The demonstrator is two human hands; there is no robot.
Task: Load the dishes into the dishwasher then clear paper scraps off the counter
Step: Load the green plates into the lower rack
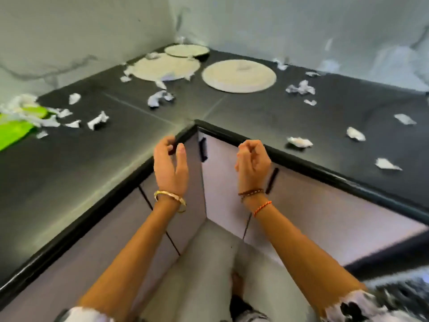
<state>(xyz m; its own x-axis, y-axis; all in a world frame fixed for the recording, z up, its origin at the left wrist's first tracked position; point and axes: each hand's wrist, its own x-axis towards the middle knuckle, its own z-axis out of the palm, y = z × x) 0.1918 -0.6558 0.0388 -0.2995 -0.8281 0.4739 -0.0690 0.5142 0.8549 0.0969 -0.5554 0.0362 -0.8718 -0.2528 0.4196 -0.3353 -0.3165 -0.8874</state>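
Observation:
Three pale round plates lie on the black L-shaped counter (255, 117): a large plate (239, 76) right of the corner, another large plate (164, 67) to its left, and a smaller plate (186, 50) at the back corner. Several crumpled paper scraps are strewn about, such as one scrap (160, 98) in front of the left plate and another scrap (300, 142) near the right edge. My left hand (169, 163) hovers by the counter's inner corner, fingers loosely spread, empty. My right hand (253, 158) is raised beside it, fingers curled, holding nothing.
A bright green cloth (16, 129) with paper on it lies at the far left of the counter. Pale cabinet doors (301, 198) with black handles run below the counter edge. Marbled white walls back the counter. Grey floor lies between my arms.

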